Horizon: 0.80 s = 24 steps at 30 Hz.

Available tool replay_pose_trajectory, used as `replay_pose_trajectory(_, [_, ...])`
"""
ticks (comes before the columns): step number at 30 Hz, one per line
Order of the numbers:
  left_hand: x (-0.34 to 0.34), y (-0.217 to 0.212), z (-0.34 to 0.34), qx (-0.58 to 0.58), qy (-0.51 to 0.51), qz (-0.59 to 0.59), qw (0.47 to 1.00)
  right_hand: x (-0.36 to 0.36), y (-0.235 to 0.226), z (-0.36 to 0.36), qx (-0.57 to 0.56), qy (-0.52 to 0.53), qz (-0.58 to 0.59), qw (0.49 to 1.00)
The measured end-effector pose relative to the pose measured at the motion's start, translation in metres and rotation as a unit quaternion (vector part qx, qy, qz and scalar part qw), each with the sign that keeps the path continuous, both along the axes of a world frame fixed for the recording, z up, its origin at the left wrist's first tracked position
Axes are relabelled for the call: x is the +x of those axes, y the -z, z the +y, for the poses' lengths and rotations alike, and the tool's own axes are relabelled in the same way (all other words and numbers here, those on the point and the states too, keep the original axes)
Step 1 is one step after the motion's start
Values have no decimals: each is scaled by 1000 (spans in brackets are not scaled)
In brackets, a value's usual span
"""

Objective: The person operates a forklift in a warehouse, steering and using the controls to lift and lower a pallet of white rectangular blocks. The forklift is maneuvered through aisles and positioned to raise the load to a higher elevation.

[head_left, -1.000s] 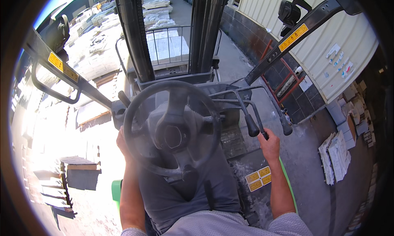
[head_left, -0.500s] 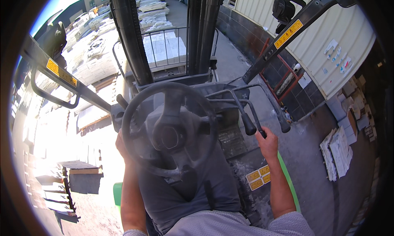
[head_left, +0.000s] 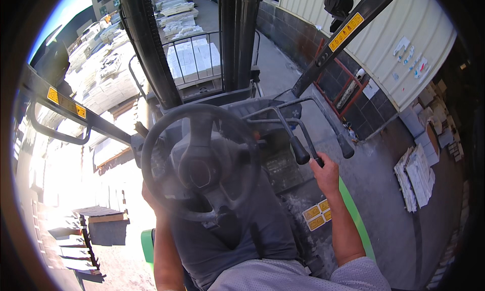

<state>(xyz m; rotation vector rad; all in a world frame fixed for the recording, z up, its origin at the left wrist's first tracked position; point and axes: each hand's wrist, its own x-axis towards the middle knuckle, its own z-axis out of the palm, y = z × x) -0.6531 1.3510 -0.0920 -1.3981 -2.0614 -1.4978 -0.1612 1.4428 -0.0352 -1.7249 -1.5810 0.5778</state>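
I sit in a forklift seat. My left hand [head_left: 151, 202] grips the lower left rim of the black steering wheel [head_left: 199, 159], mostly hidden behind it. My right hand [head_left: 326, 172] is closed around the knob of a black control lever [head_left: 313, 149] to the right of the wheel. Two more levers, one [head_left: 299, 153] to its left and one [head_left: 345, 148] to its right, stand beside it untouched. The mast [head_left: 237, 38] rises in front with pale stacked blocks [head_left: 194, 58] beyond its guard.
A corrugated building wall [head_left: 404, 43] with a dark block base runs along the right. Flat cardboard and boxes [head_left: 419, 174] lie on the concrete at right. Wooden pallets [head_left: 96, 225] stand at lower left. Stacks of pale stone fill the yard at upper left [head_left: 101, 63].
The view has shifted slightly; the building wall and boxes at right have slid a little. Both hands stay on the wheel and the lever.
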Motion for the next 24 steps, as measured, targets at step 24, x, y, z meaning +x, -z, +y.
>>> replay_pose_trajectory(24, [-116, 134, 60, -89, -94, 334, 934, 4, -2, 46, 49, 11, -16, 999])
